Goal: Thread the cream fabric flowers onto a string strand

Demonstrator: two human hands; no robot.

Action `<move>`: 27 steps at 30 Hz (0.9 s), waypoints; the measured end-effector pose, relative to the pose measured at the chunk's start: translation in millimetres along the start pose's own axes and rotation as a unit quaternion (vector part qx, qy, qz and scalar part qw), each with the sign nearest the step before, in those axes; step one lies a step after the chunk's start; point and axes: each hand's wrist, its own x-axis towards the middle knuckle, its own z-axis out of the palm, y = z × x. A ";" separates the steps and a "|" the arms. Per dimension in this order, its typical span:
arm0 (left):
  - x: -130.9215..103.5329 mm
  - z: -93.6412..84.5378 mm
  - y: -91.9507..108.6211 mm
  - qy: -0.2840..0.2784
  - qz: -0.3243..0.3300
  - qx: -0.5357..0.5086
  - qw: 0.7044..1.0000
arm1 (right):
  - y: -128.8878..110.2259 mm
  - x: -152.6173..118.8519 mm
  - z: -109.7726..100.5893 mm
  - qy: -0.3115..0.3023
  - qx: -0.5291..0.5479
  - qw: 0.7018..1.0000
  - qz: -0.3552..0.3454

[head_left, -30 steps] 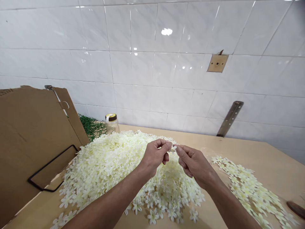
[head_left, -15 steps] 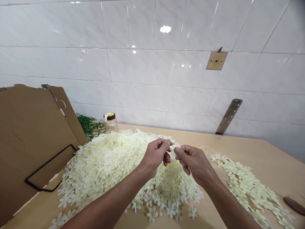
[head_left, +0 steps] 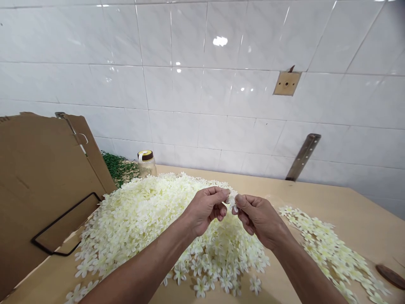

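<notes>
Between my two hands is a small white artificial flower [head_left: 232,199], partly covered by the fingers. My left hand [head_left: 209,207] pinches its left side with thumb and forefinger. On the opposite side, the thumb and fingers of my right hand [head_left: 257,215] close on it too. Both hands are raised over a large heap of pale cream artificial flowers [head_left: 148,211] on the table. Whether one blossom or a few stacked together are held, I cannot tell.
A long strip of flowers [head_left: 329,240] lies right of my right arm. Behind the heap stand a jar [head_left: 147,164] with a brown-yellow lid and green plastic foliage [head_left: 122,168]. Cardboard [head_left: 47,177] with a black wire frame [head_left: 66,217] rises at left. A metal bracket [head_left: 303,157] is at the wall.
My hands have moved slightly apart, and more of the white flower shows between the fingertips. The heap and the strip look the same.
</notes>
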 end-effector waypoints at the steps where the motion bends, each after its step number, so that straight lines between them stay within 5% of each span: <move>1: 1.0 -0.7 0.5 0.008 0.000 -0.012 1.000 | -1.4 -0.7 -0.3 -0.007 0.002 1.000 0.002; 7: 4.4 -5.6 3.3 0.055 0.030 -0.024 0.998 | -3.9 3.4 -8.2 0.010 -0.037 0.999 -0.026; 13: 2.7 -4.2 2.6 0.064 0.050 0.038 0.996 | 8.7 12.2 -14.8 0.098 -0.210 0.972 -0.047; 19: 4.3 -2.7 -7.3 0.074 0.107 0.144 0.981 | 3.7 4.7 -3.2 -0.006 -0.076 0.997 -0.029; 27: 2.0 -0.6 -5.7 0.062 0.109 0.164 0.978 | 4.0 4.7 -2.3 0.017 -0.029 0.999 -0.041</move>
